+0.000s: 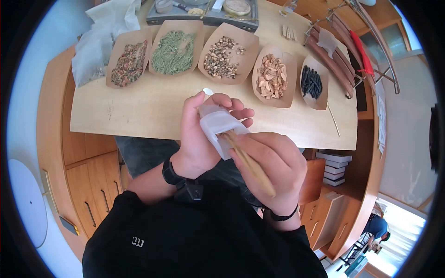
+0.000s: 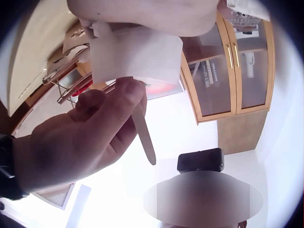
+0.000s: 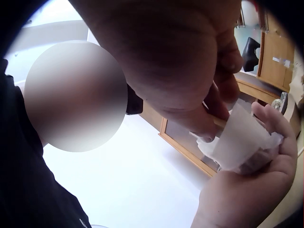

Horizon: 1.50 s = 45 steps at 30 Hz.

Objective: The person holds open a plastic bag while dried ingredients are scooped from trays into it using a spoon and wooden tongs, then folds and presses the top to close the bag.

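My left hand (image 1: 197, 139) cradles a white, thin fabric-like filter bag (image 1: 220, 121), its fingers curved round the back of it. The bag's mouth faces me and gapes. From the other side, my right hand (image 1: 276, 157) pinches a slim wooden tool (image 1: 255, 171) with a flat, rounded end. The tool's far part goes into the bag's mouth, where its tip is hidden. In the left wrist view the bag (image 2: 135, 54) hangs above the right hand's fingertips, with the tool's rounded end (image 2: 146, 142) pointing down. The right wrist view shows the bag (image 3: 240, 137) resting against the left palm.
Paper trays along the table hold reddish mixed bits (image 1: 129, 65), green dried herb (image 1: 174, 51), dark-and-pale pieces (image 1: 222, 58), tan slices (image 1: 272, 76) and black sticks (image 1: 311, 82). White bags (image 1: 99, 37) lie at the left. A grey tray (image 1: 160, 19) stands behind, a brown rack (image 1: 329, 58) right.
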Each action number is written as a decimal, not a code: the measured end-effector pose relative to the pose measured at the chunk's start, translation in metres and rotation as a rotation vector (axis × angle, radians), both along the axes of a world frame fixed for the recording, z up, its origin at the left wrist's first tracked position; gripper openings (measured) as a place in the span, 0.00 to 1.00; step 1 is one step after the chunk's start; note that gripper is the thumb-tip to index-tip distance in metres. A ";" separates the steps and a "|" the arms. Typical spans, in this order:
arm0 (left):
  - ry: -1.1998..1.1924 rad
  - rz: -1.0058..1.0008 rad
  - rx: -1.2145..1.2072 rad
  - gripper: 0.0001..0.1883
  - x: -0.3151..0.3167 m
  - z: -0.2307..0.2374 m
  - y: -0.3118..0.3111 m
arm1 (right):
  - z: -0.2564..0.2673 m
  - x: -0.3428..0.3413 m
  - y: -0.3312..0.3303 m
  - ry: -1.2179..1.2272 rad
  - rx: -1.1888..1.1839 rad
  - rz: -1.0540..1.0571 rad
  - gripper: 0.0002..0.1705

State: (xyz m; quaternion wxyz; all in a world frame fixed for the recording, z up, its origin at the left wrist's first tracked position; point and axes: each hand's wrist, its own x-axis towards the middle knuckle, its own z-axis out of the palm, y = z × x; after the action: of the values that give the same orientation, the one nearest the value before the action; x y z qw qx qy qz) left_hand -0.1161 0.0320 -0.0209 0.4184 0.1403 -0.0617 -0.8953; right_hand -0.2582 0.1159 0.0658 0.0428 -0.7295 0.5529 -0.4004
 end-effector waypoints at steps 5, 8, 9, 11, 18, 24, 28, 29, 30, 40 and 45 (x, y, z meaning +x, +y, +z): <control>0.037 -0.055 -0.039 0.30 0.001 -0.012 0.008 | -0.022 0.001 -0.001 -0.082 -0.089 -0.030 0.18; 0.127 -0.101 -0.048 0.30 0.003 -0.011 0.012 | -0.026 0.000 0.000 -0.125 -0.070 -0.065 0.18; 0.079 -0.068 -0.007 0.29 0.002 -0.001 0.012 | -0.027 -0.001 0.001 -0.113 -0.058 -0.092 0.18; 0.029 -0.038 0.034 0.29 -0.001 0.003 0.012 | -0.024 0.000 0.003 -0.088 -0.040 -0.119 0.18; 0.082 -0.031 -0.012 0.23 -0.006 -0.032 0.009 | -0.013 -0.004 0.004 -0.265 0.094 -0.085 0.16; 0.134 0.003 0.129 0.28 0.002 -0.023 0.001 | -0.015 -0.036 0.007 -0.414 -0.044 -0.042 0.14; 0.034 0.073 0.158 0.32 0.004 -0.011 -0.002 | -0.023 -0.069 0.003 -0.903 -0.075 -0.216 0.18; 0.043 0.079 0.161 0.32 0.004 -0.013 -0.003 | -0.026 -0.081 -0.008 -0.825 -0.054 -0.321 0.16; 0.098 0.062 0.207 0.32 0.004 -0.017 -0.003 | -0.029 -0.092 -0.022 -0.745 -0.034 -0.423 0.15; 0.280 -0.083 0.105 0.33 0.004 -0.035 -0.003 | -0.070 -0.155 -0.090 -0.601 0.106 -0.501 0.14; 0.301 -0.094 0.166 0.33 0.005 -0.028 -0.008 | -0.079 -0.153 -0.094 -0.619 0.159 -0.495 0.12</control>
State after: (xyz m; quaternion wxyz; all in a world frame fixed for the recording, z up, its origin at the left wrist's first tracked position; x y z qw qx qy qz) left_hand -0.1114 0.0241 -0.0489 0.3674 0.0357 0.0692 -0.9268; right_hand -0.4112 0.0224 -0.0127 0.1656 -0.4136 0.7023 -0.5553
